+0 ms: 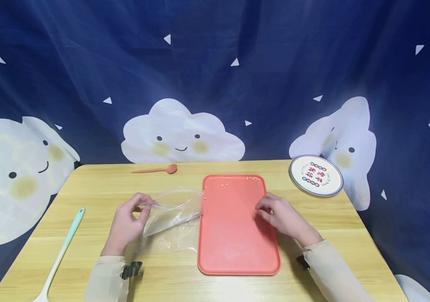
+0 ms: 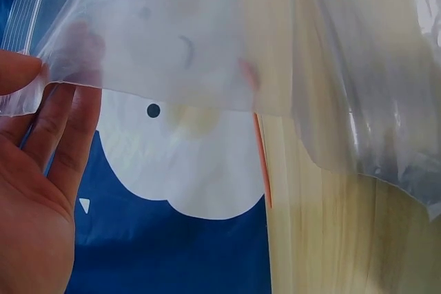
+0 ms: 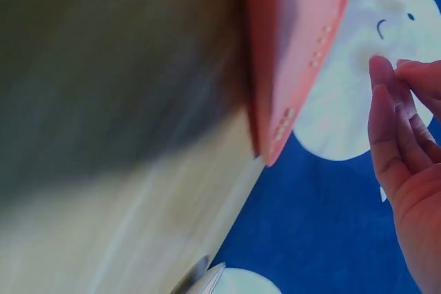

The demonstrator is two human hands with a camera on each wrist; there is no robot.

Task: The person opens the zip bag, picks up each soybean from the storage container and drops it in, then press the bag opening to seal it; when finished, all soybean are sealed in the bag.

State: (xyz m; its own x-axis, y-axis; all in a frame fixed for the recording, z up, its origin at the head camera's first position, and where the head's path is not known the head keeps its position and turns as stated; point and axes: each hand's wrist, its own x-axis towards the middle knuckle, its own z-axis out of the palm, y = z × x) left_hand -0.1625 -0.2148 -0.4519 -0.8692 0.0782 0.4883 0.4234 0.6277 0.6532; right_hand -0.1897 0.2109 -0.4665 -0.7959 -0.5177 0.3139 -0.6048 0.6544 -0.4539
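Observation:
My left hand (image 1: pixel 129 222) pinches the rim of a clear zip-lock bag (image 1: pixel 177 205) between thumb and fingers. In the left wrist view the ridged zip strip of the bag (image 2: pixel 227 39) runs close by the thumb. The bag's mouth gapes, and its right side reaches the edge of a red tray (image 1: pixel 237 235). Several small pale round pieces (image 1: pixel 252 178) lie in the tray, mostly along its far end. Over the tray's right edge hovers my right hand (image 1: pixel 284 216), fingers loosely bent; in the right wrist view the thumb sits near the fingertips (image 3: pixel 381 67), with nothing visible between.
Behind the bag lies a small orange-red spoon (image 1: pixel 171 168). A long mint-and-cream utensil handle (image 1: pixel 64 247) lies at the left. At the back right is a white plate (image 1: pixel 316 176) with red lettering. A dark blue curtain (image 1: pixel 215 75) with clouds hangs behind the wooden table (image 1: pixel 162 277).

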